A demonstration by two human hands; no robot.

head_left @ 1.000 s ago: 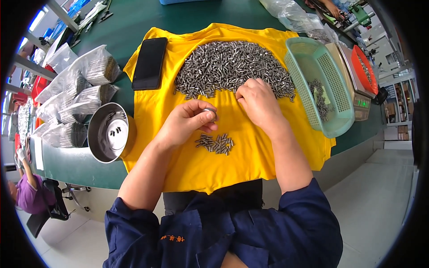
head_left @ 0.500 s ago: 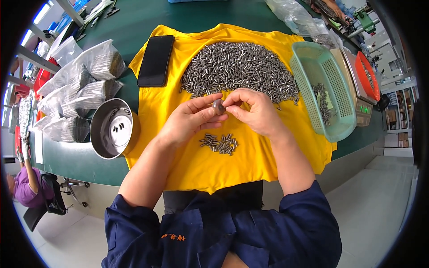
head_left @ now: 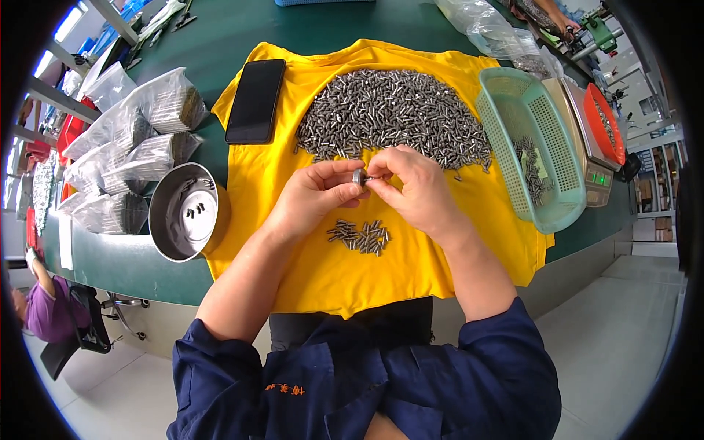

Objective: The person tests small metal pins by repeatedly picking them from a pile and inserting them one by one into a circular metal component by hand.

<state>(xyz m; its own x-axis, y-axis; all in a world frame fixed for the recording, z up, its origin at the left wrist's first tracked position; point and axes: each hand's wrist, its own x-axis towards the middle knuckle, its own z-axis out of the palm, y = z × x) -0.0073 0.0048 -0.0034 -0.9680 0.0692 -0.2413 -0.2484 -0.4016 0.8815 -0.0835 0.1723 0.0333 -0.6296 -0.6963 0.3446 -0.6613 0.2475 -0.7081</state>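
A yellow cloth (head_left: 345, 271) covers the green table in front of me. A big heap of small grey metal pins (head_left: 392, 114) lies on its far half. My left hand (head_left: 319, 196) and my right hand (head_left: 411, 187) meet above the cloth, fingertips pinched together on one small metal part (head_left: 359, 176). A little pile of the same pins (head_left: 361, 236) lies on the cloth just below my hands.
A black phone (head_left: 255, 100) lies at the cloth's far left. A steel bowl (head_left: 183, 213) with a few pins stands left of the cloth, beside several clear bags of parts (head_left: 136, 158). A green plastic basket (head_left: 532, 147) and a scale with an orange tray (head_left: 603, 125) are on the right.
My right hand came back from the big heap to meet my left hand. Both hands now pinch the small part together, slightly nearer to me.
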